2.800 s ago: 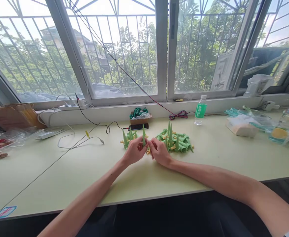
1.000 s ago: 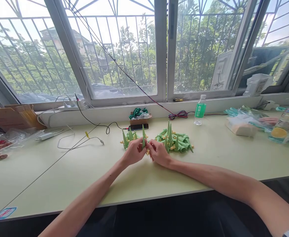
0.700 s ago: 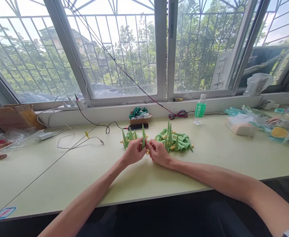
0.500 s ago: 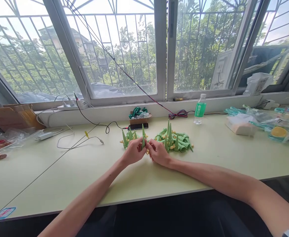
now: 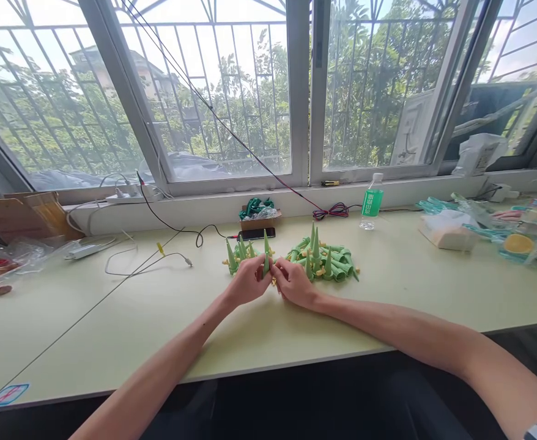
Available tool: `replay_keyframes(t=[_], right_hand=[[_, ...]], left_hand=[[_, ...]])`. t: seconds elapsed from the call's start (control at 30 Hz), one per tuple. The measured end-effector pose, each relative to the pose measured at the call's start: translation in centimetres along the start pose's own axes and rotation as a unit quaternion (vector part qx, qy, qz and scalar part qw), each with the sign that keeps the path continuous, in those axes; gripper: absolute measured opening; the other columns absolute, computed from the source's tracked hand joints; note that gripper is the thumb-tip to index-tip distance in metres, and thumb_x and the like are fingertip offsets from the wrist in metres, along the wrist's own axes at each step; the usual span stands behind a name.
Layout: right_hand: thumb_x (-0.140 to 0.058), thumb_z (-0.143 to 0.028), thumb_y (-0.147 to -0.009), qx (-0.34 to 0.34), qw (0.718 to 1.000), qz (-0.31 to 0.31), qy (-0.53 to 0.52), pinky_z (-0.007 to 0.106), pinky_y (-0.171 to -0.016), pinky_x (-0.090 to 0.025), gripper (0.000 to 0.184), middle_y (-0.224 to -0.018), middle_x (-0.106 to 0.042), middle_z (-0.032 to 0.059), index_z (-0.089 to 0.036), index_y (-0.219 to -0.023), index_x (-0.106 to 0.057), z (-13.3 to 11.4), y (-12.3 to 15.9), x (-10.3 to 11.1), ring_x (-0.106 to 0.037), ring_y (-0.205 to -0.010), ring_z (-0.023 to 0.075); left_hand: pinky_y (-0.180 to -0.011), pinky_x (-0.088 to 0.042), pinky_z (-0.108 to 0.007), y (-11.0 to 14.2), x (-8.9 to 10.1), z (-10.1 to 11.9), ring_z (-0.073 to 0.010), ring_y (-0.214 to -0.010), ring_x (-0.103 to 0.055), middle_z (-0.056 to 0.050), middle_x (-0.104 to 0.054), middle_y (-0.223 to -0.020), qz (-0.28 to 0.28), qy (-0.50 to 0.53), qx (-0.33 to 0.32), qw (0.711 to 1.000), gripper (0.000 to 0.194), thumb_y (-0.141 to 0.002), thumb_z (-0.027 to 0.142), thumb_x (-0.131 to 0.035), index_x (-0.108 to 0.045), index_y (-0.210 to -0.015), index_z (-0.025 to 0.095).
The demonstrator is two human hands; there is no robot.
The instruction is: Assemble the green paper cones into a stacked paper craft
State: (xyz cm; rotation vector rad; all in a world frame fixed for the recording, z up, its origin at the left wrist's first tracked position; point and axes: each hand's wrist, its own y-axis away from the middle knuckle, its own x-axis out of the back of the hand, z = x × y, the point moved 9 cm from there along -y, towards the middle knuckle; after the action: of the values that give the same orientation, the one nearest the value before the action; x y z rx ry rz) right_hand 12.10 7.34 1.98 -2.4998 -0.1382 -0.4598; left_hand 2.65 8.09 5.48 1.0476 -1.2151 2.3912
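My left hand (image 5: 246, 280) and my right hand (image 5: 295, 282) meet fingertip to fingertip over the pale green table (image 5: 112, 318). Between them they pinch a small green cone (image 5: 265, 264) with a yellow piece at its base. Both hands are closed round it. Just behind my left hand stand a few upright green cones (image 5: 238, 252). A heap of green cones and yellow bits (image 5: 326, 260) lies behind my right hand.
A black phone (image 5: 257, 233) and a small box of green material (image 5: 258, 212) lie at the back, near a water bottle (image 5: 371, 204) and red-black wire (image 5: 331, 212). Cables (image 5: 149, 260) run left. Plastic bags (image 5: 452, 229) and another person's hand (image 5: 506, 215) are at far right.
My hands stay pinched together on the cone with only tiny finger shifts. The other person's hand at far right has moved among the bags.
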Motion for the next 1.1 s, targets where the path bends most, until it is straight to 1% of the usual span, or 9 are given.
replay_keyframes(t=[0.27, 0.5, 0.8, 1.1], right_hand=[[-0.041, -0.036, -0.097, 0.006, 1.000, -0.002, -0.014, 0.021, -0.045, -0.036, 0.030, -0.047, -0.051, -0.0051, -0.021, -0.070, -0.042, -0.12, 0.00, 0.03, -0.049, -0.040, 0.0102], [-0.041, -0.035, -0.097, 0.006, 1.000, 0.000, -0.016, 0.021, -0.045, -0.037, 0.029, -0.047, -0.051, -0.0050, -0.021, -0.071, -0.043, -0.19, 0.04, 0.07, -0.050, -0.040, 0.0104], [-0.041, -0.037, -0.097, -0.002, 1.000, -0.005, -0.015, 0.020, -0.044, -0.036, 0.031, -0.046, -0.051, -0.0052, -0.021, -0.070, -0.043, -0.02, 0.01, -0.07, -0.049, -0.039, 0.0099], [-0.041, -0.038, -0.097, -0.002, 1.000, -0.011, -0.014, 0.021, -0.044, -0.035, 0.031, -0.046, -0.050, -0.0054, -0.021, -0.070, -0.043, 0.01, 0.09, -0.11, -0.048, -0.039, 0.0098]], left_hand=[[-0.046, -0.029, -0.019, 0.06, 0.01, -0.08, -0.0060, -0.045, -0.034, 0.008, -0.042, -0.052, 0.002, 0.002, -0.004, 1.000, 0.014, -0.076, 0.013, -0.054, -0.043, -0.070, 0.018], [-0.046, -0.029, -0.019, 0.00, 0.02, 0.16, -0.0056, -0.044, -0.035, 0.008, -0.041, -0.051, -0.002, 0.003, -0.008, 1.000, 0.011, -0.076, 0.013, -0.055, -0.046, -0.072, 0.018], [-0.046, -0.029, -0.019, -0.04, 0.02, 0.10, -0.0057, -0.044, -0.033, 0.009, -0.040, -0.051, -0.004, -0.003, -0.007, 1.000, 0.009, -0.077, 0.013, -0.054, -0.047, -0.074, 0.018], [-0.046, -0.030, -0.020, 0.03, -0.14, -0.13, -0.0066, -0.044, -0.035, 0.008, -0.041, -0.051, -0.006, -0.008, -0.002, 1.000, 0.009, -0.077, 0.014, -0.054, -0.047, -0.074, 0.018]])
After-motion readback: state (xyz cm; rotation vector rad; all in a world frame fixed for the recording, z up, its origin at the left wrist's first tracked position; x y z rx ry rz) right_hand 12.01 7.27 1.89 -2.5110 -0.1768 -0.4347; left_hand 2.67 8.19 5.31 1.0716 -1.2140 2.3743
